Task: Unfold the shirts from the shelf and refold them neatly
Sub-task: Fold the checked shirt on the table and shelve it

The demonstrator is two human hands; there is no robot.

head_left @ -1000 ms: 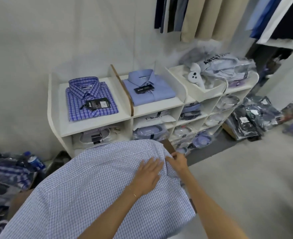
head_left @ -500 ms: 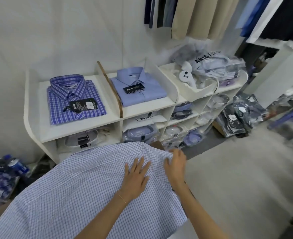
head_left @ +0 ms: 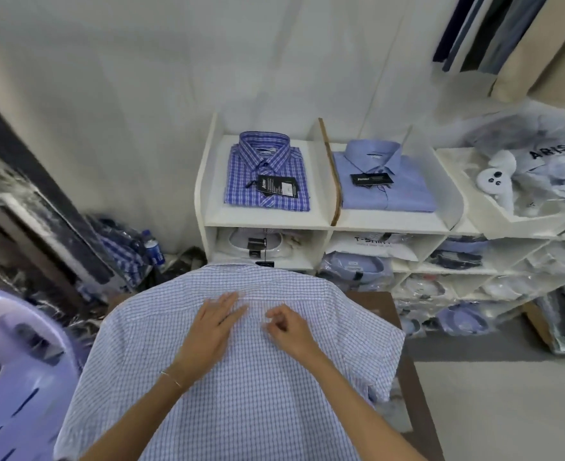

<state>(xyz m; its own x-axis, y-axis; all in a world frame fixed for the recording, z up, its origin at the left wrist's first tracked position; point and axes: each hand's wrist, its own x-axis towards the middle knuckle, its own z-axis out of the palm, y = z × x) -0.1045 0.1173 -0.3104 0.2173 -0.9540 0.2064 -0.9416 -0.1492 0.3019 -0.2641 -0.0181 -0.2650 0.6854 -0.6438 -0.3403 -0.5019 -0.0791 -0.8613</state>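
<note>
Head view looks down at a checked shirt [head_left: 247,377] spread flat, back side up, on a brown table [head_left: 410,377]. The left hand [head_left: 216,322] lies flat on the shirt near the top seam, fingers straight. The right hand [head_left: 287,326] rests just beside it, fingers curled in, and seems to pinch a bit of cloth. Both arms reach forward. Behind stands a white shelf [head_left: 267,222] with folded shirts.
</note>
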